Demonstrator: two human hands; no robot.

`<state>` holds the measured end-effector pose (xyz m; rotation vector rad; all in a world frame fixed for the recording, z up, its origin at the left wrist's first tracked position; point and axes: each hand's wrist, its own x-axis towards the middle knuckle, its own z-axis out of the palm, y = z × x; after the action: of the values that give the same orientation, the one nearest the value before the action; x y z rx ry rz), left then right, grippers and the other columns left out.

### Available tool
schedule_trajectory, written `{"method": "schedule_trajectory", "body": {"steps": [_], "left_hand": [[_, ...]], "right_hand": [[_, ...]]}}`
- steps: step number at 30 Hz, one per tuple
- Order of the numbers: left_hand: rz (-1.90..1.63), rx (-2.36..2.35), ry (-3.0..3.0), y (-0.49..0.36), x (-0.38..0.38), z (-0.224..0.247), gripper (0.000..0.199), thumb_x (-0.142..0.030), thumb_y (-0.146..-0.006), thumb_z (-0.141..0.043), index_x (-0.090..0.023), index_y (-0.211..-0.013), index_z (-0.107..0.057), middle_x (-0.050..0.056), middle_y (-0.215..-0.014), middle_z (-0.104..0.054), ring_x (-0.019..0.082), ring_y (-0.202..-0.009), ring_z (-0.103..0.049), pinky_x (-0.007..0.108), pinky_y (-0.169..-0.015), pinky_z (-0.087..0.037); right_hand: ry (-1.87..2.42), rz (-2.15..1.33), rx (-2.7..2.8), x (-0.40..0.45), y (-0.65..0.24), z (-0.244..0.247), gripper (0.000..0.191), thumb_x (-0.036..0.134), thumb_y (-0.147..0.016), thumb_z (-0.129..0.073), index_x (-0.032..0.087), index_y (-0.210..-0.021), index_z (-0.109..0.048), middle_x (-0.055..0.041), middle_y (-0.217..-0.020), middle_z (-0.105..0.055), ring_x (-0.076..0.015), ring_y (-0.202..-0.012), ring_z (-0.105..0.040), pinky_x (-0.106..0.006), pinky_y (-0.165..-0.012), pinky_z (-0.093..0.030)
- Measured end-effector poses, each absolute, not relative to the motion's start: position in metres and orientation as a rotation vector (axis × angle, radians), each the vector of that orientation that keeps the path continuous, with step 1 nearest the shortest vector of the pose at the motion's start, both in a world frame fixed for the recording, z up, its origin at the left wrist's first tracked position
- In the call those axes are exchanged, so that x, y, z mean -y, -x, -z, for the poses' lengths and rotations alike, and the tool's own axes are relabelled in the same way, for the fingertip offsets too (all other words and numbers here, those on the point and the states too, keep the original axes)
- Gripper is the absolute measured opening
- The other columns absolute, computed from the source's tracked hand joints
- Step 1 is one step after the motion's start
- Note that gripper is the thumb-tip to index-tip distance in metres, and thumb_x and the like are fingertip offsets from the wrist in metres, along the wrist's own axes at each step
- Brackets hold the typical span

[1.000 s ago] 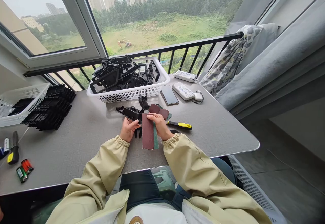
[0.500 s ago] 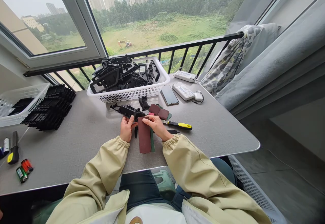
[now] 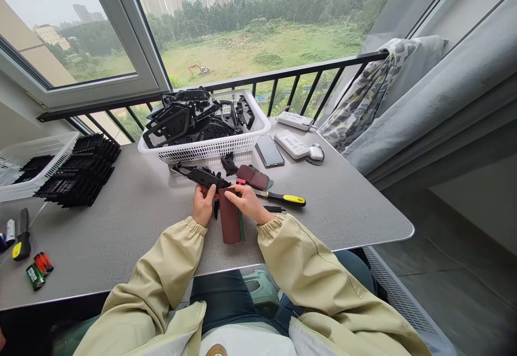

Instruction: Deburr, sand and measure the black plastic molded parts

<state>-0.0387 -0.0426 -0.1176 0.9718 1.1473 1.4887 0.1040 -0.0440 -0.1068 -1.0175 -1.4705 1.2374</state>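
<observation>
My left hand (image 3: 203, 204) is closed around the near end of a long black plastic part (image 3: 197, 175), which points away to the upper left. Between the thumb and fingers of my right hand (image 3: 247, 202) is a folded strip of sandpaper (image 3: 230, 220), brownish red outside with a green backing at its right edge. The strip's upper end meets the end of the plastic part; the exact contact is hidden by my fingers. More pieces of sandpaper (image 3: 258, 180) lie just beyond my right hand. A tool with a yellow and black handle (image 3: 291, 200) rests beside that hand.
A white basket (image 3: 210, 152) heaped with black plastic parts stands at the back. Right of it are a phone (image 3: 270, 150) and white power strips (image 3: 292, 145). Stacked black parts (image 3: 78, 170), a yellow-black knife (image 3: 22, 237) and batteries (image 3: 39, 270) lie left.
The black plastic part has tilted and shifted slightly left in my left hand. My right hand and the top of the sandpaper have moved a little left and down.
</observation>
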Motion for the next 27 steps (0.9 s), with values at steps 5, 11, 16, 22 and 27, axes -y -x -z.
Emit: {"method": "schedule_trajectory", "body": {"steps": [5, 11, 16, 22, 27], "left_hand": [[-1.469, -1.125, -0.922, 0.039, 0.043, 0.116, 0.051, -0.051, -0.058, -0.079, -0.018, -0.089, -0.057, 0.002, -0.084, -0.069, 0.016, -0.073, -0.067, 0.027, -0.061, -0.055], [-1.459, -1.046, -0.757, 0.042, 0.039, 0.117, 0.049, -0.041, -0.054, -0.084, -0.018, -0.085, -0.055, -0.003, -0.072, -0.064, 0.011, -0.061, -0.063, 0.027, -0.062, -0.055], [-1.418, -0.971, -0.712, 0.043, 0.038, 0.118, 0.047, -0.030, -0.054, -0.085, -0.017, -0.088, -0.055, -0.002, -0.077, -0.065, 0.012, -0.067, -0.065, 0.028, -0.066, -0.055], [-1.430, -0.970, -0.716, 0.044, 0.038, 0.118, 0.045, -0.027, -0.055, -0.084, -0.018, -0.089, -0.056, -0.001, -0.080, -0.066, 0.013, -0.070, -0.066, 0.027, -0.065, -0.056], [-1.430, -0.968, -0.726, 0.046, 0.037, 0.120, 0.043, -0.028, -0.058, -0.083, -0.019, -0.091, -0.057, 0.002, -0.089, -0.068, 0.015, -0.078, -0.068, 0.029, -0.069, -0.056]], "right_hand": [[1.043, -1.231, 1.448, 0.045, -0.103, 0.107, 0.023, 0.037, -0.073, -0.060, 0.016, -0.070, -0.066, -0.0024, -0.068, -0.064, -0.0155, -0.063, -0.052, -0.027, -0.057, -0.040], [1.072, -1.282, 1.334, 0.039, -0.106, 0.110, 0.027, 0.042, -0.072, -0.057, 0.017, -0.066, -0.062, -0.0010, -0.063, -0.059, -0.0146, -0.060, -0.050, -0.027, -0.057, -0.040], [1.078, -1.352, 1.274, 0.035, -0.106, 0.110, 0.027, 0.043, -0.068, -0.057, 0.017, -0.065, -0.062, 0.0001, -0.063, -0.057, -0.0135, -0.060, -0.047, -0.027, -0.058, -0.039], [1.067, -1.434, 1.264, 0.035, -0.106, 0.111, 0.025, 0.041, -0.064, -0.060, 0.017, -0.059, -0.058, 0.0021, -0.057, -0.053, -0.0115, -0.056, -0.043, -0.026, -0.056, -0.035], [1.060, -1.451, 1.274, 0.037, -0.106, 0.110, 0.025, 0.040, -0.062, -0.061, 0.017, -0.055, -0.056, 0.0021, -0.056, -0.052, -0.0112, -0.055, -0.042, -0.026, -0.054, -0.033]]}}
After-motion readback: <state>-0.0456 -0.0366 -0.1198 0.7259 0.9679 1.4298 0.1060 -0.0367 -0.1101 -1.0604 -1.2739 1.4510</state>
